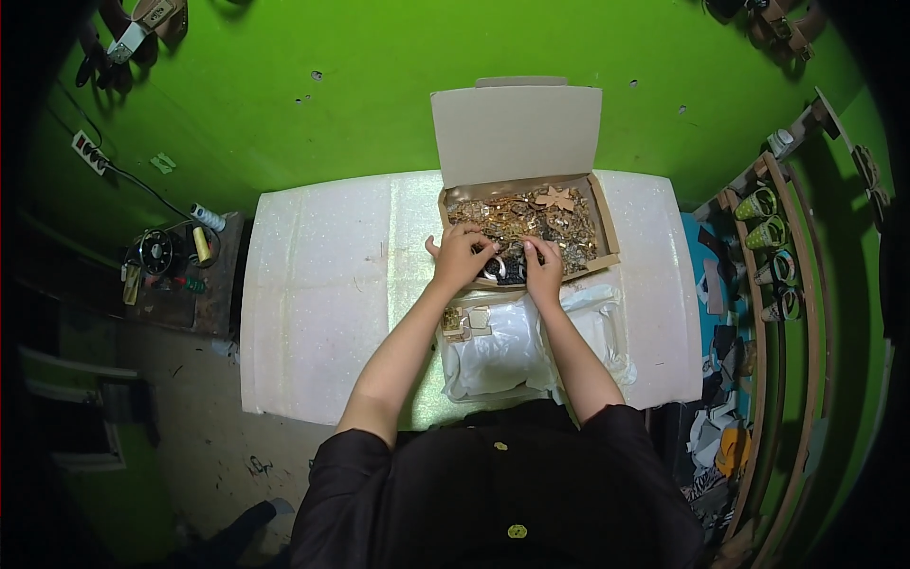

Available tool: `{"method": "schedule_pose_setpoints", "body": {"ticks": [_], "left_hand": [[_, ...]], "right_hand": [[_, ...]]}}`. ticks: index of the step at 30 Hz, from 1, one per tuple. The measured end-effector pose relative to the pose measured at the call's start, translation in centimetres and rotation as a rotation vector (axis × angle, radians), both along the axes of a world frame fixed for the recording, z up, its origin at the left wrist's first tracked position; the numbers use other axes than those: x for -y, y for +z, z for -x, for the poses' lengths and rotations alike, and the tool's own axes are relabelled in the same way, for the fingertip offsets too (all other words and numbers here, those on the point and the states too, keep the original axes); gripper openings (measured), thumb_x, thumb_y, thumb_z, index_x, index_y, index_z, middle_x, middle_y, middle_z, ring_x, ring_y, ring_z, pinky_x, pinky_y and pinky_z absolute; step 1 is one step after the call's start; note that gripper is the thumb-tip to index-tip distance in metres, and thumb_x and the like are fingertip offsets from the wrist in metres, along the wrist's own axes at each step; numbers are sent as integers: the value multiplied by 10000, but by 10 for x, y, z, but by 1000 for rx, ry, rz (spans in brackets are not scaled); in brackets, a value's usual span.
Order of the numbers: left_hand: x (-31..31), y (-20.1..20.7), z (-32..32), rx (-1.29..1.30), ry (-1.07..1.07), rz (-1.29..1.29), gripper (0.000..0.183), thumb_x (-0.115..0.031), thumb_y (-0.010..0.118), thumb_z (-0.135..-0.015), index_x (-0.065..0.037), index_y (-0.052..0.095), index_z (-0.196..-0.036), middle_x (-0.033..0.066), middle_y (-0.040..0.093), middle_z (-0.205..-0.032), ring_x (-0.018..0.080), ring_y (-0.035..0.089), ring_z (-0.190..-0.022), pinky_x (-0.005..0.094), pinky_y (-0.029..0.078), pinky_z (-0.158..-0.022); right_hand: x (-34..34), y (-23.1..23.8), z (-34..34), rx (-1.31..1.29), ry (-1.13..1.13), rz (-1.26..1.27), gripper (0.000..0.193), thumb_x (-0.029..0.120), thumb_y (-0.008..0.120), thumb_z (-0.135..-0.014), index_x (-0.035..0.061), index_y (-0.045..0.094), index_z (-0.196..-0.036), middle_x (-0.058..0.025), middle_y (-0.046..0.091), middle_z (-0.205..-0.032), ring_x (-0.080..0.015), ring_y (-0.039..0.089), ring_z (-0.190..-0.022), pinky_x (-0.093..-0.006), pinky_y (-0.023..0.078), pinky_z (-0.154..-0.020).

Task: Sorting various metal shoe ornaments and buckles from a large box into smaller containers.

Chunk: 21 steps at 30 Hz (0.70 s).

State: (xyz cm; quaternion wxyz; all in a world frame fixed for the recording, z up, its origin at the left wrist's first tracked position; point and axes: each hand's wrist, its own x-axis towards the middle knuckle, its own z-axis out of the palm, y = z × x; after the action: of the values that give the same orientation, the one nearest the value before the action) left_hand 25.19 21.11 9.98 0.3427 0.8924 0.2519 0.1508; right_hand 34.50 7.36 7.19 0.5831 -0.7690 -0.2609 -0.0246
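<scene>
Black fabric of the person's shirt (pixel 493 493) filled the lower edge, 2 bare forearms reaching up from it over a white plastic bag (pixel 502 356) on the white table (pixel 322 284). Both hands worked in an open cardboard box (pixel 517 128) of small gold metal pieces (pixel 521 218). Left hand (pixel 462 258) had fingers curled among them; right hand (pixel 544 266) pinched something, though what it gripped could not be told.
</scene>
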Motion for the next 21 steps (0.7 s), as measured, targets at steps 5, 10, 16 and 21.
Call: {"method": "schedule_pose_setpoints", "body": {"ticks": [5,10,16,21], "left_hand": [[14,-3,6,-21,83,114,346,-437,579,-839,-155,737,-718,67,586,-1132,259,425,-1149,578,72,-971],[10,-12,11,-11,91,161,340,-453,619,-796,-136,739,-767,188,473,-1307,332,345,-1252,598,103,-970],[16,1,12,-29,146,235,294,-358,698,-718,-101,712,-859,231,383,-1371,354,293,-1296,514,152,-1047],[14,-18,20,143,127,192,259,-329,694,-740,-113,703,-883,241,325,-1407,374,231,-1322,582,77,-1016]], "right_hand": [[2,2,17,245,30,256,113,222,614,-837,189,697,-906,11,602,-840,-171,546,-897,-454,165,-965],[7,1,16,304,114,289,124,190,618,-821,205,702,-911,22,624,-863,-169,544,-965,-500,123,-984],[11,4,18,352,198,310,159,175,615,-815,204,694,-950,30,653,-946,-170,537,-1009,-498,97,-993],[0,16,11,253,228,322,209,201,609,-806,204,665,-1008,6,636,-1007,-183,530,-1038,-509,84,-1006]]}}
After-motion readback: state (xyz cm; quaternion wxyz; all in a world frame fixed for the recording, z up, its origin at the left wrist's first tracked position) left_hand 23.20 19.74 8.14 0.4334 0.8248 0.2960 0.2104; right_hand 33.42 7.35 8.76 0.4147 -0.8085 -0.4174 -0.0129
